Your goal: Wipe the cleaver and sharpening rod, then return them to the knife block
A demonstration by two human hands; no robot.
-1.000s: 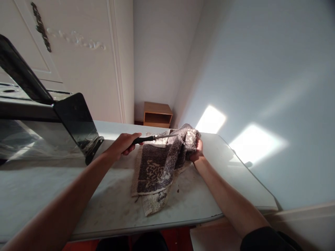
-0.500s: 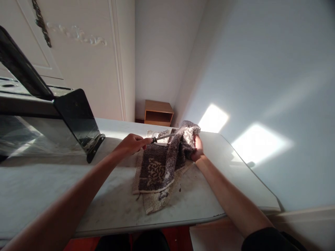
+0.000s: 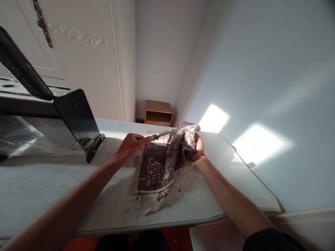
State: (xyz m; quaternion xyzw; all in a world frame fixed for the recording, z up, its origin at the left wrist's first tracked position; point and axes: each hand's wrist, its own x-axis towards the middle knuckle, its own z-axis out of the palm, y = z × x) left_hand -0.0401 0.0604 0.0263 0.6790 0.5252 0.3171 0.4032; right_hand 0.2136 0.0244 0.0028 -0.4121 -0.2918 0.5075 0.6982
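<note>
My left hand is closed around the handle of a long, thin metal tool with a dark collar; whether it is a blade or a rod I cannot tell. Its shaft points right and reaches over the upper folds of a brown and cream patterned towel. At the towel's right side, my right hand grips the bunched cloth, with the fingers mostly hidden in it. The towel's lower end lies spread on the white tabletop.
A black metal bracket with a clear panel stands on the left of the table. Behind the table are a white cabinet and a small wooden shelf unit. A pale wall borders the right side.
The tool's shaft has come up a little and shows more of its length over the towel; before, its far end was hidden in the folds. My right hand has barely moved.
</note>
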